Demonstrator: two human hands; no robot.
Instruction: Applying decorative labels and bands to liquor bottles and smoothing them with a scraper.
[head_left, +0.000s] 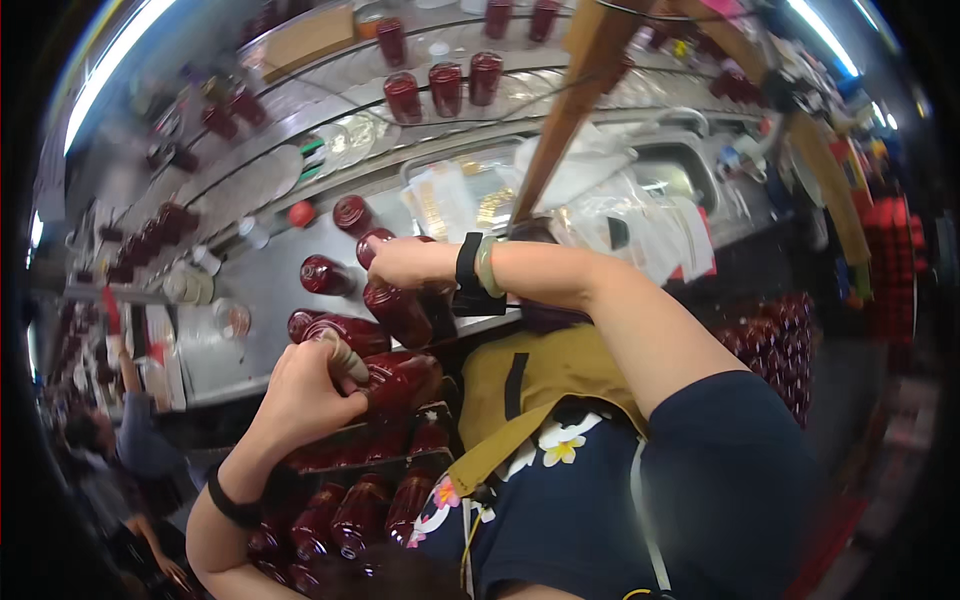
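My left hand (pixel 310 388) is curled at the end of a glossy dark red jar (pixel 405 378) lying on its side, its fingers and thumb closed on that end. Pale beige covering (pixel 345 357) shows on or between its fingers; whether it is finger covers or cloth, I cannot tell. Farther off, my right hand (pixel 405 262) reaches across the metal table with its fingers closed on another dark red jar (pixel 370 244), partly hidden by the hand. Similar jars lie close by, one (pixel 398 312) under my right wrist and one (pixel 325 274) to its left.
A divided crate of dark red jars (pixel 362 515) is against my front. A red ball-like object (pixel 301 213) and small white cups (pixel 253 232) sit on the metal table (pixel 225 365). A wooden post (pixel 570 110) rises beyond my right hand, left of a sink (pixel 675 172). Another person (pixel 140 430) is at far left.
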